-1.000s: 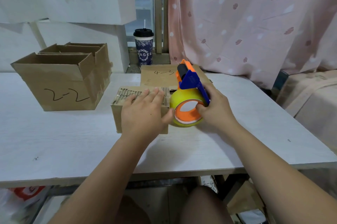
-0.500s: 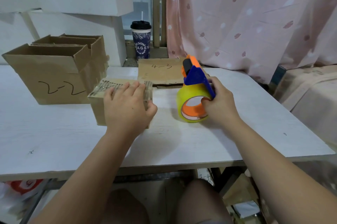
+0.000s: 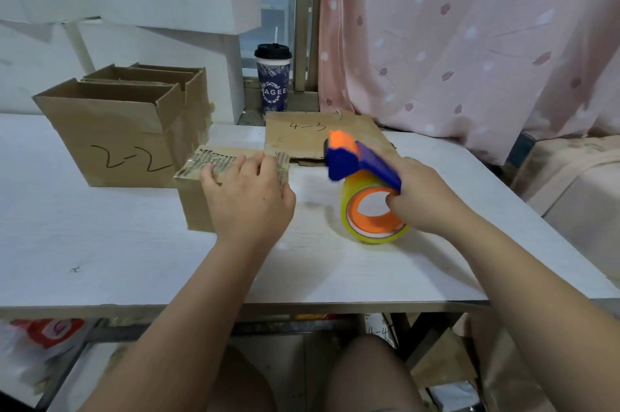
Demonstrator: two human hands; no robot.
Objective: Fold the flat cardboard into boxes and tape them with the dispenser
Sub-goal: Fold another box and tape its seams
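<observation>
Cardboard box (image 3: pixel 196 210), small and closed, sits on the counter (image 3: pixel 100 243) under the left hand (image 3: pixel 250 206), whose straight fingers press its top. Right of it, clear of the box, the right hand (image 3: pixel 426 196) grips the tape dispenser (image 3: pixel 352 159). Open boxes (image 3: pixel 110 129) left of the hands look formed; flat cardboard (image 3: pixel 302 139) marked 4-3 beyond them likely awaits folding.

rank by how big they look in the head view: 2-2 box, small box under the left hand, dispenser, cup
1. 2-2 box, largest.
2. Small box and dispenser: about alike, and the left hand hides part of the box, so no ranking.
3. Cup, smallest, though it stands farthest back.
</observation>
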